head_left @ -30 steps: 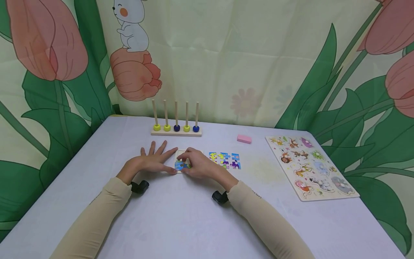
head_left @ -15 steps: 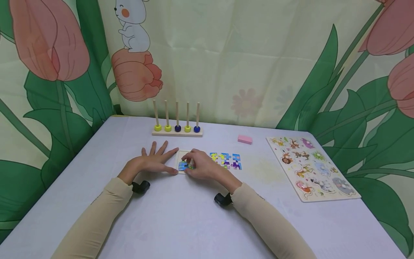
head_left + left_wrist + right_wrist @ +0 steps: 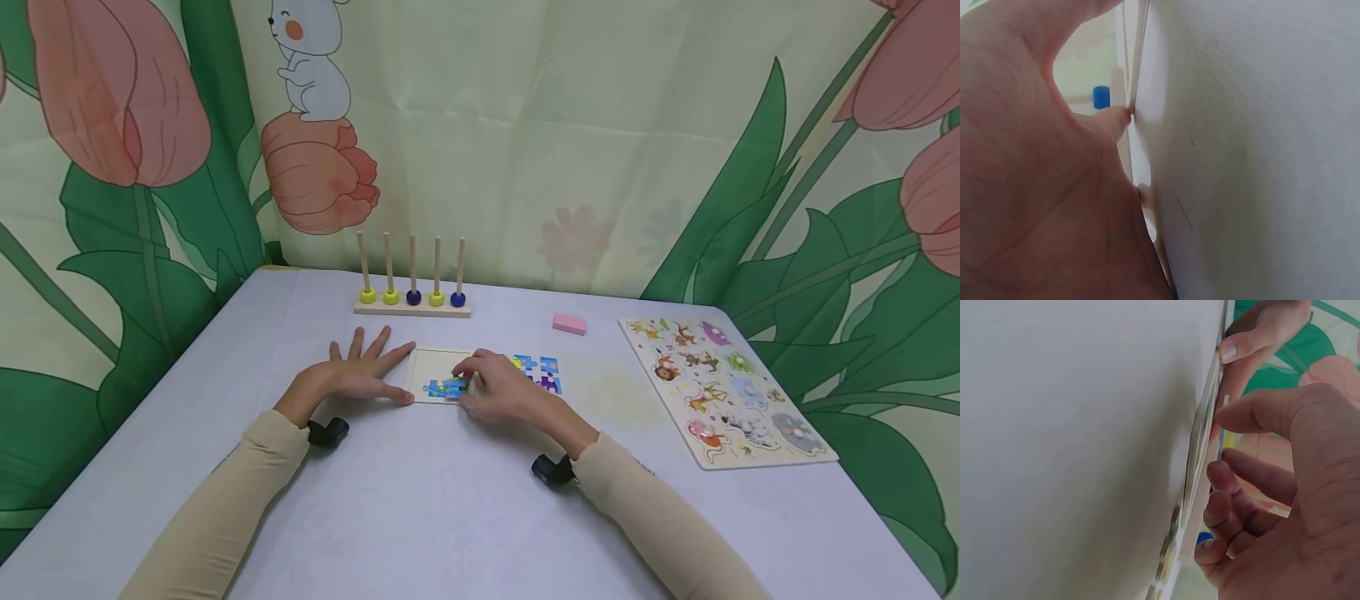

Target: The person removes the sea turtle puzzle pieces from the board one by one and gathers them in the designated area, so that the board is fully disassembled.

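A shallow wooden puzzle tray [image 3: 431,360] lies on the table between the hands. My left hand [image 3: 341,379] is spread flat, with thumb and index fingertip at the tray's left edge. Between thumb and fingers, my right hand [image 3: 498,387] pinches a blue jigsaw piece [image 3: 455,387]; its thin edge shows in the right wrist view, raised off the tray. Another blue piece [image 3: 432,389] is visible low in the tray, just left of the held one. More jigsaw pieces [image 3: 550,365] lie to the right, partly hidden by the right hand.
Behind the tray stands a peg stand [image 3: 412,309] with yellow and blue beads. A pink block [image 3: 569,323] lies at the back. An animal puzzle board [image 3: 720,400] sits on the right. A printed curtain [image 3: 487,150] hangs behind the table.
My right hand has moved right from the tray's lower left, and the blue piece in its fingers moved with it. My left hand has stayed at the tray's left edge.
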Demonstrator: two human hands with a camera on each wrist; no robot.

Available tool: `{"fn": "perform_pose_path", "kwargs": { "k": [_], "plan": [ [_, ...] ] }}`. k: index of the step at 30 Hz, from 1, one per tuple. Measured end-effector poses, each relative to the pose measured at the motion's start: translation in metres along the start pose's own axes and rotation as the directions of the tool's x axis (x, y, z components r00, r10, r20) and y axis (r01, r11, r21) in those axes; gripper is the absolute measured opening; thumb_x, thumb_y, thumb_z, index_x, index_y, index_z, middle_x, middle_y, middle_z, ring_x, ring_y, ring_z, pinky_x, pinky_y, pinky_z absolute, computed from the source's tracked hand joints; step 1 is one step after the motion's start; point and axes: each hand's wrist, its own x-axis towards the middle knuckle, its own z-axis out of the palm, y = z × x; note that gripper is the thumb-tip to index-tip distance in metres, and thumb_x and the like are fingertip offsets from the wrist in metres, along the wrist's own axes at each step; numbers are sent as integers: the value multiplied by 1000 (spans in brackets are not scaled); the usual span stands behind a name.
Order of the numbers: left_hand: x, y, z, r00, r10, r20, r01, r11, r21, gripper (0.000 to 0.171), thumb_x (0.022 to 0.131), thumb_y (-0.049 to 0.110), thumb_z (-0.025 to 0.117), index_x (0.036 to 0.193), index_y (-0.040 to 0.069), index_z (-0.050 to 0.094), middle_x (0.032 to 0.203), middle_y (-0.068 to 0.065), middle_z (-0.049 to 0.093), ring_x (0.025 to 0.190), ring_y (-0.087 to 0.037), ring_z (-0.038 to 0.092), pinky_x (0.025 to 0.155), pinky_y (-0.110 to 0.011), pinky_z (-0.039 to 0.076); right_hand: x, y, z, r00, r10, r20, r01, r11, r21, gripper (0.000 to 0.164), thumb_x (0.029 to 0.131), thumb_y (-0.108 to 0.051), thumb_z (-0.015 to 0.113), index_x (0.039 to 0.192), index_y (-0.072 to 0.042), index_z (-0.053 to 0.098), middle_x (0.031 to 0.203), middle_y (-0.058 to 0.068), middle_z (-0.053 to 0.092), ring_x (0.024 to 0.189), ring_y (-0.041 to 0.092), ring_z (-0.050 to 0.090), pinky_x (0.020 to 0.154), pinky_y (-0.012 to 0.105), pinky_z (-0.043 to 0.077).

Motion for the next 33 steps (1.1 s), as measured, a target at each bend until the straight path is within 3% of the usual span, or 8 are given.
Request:
{"fn": "perform_pose_path", "kwargs": {
  "k": [16, 21, 33],
  "plan": [
    [-5, 5, -1, 1000, -5, -4, 5, 1000, -21, 111, 86, 81, 60, 172, 30, 12, 179, -16, -18, 158, -54, -30, 117, -85, -16, -38, 27, -17, 998, -62, -28, 60, 995, -83, 33, 90, -16, 73, 122, -8, 74, 106, 3, 70, 90, 14, 52, 80, 27, 44],
    [0, 1, 1, 1000, -12, -4, 12, 1000, -16, 115, 83, 86, 60, 172, 31, 12, 179, -15, -19, 158, -53, -31, 116, -85, -17, -46, 30, -20, 998, -59, -3, 59, 993, -105, 31, 90, -15, 72, 120, -8, 73, 105, 3, 70, 94, 15, 56, 84, 31, 49],
    [-5, 4, -1, 1000, -9, -15, 8, 1000, -30, 114, 80, 87, 62, 171, 36, 15, 179, -16, -17, 159, -55, -28, 115, -86, -17, -52, 30, -22, 999, -47, 21, 50, 988, -144, 32, 92, -18, 73, 122, -10, 73, 107, 1, 69, 101, 17, 60, 93, 38, 54]
  ]
}}
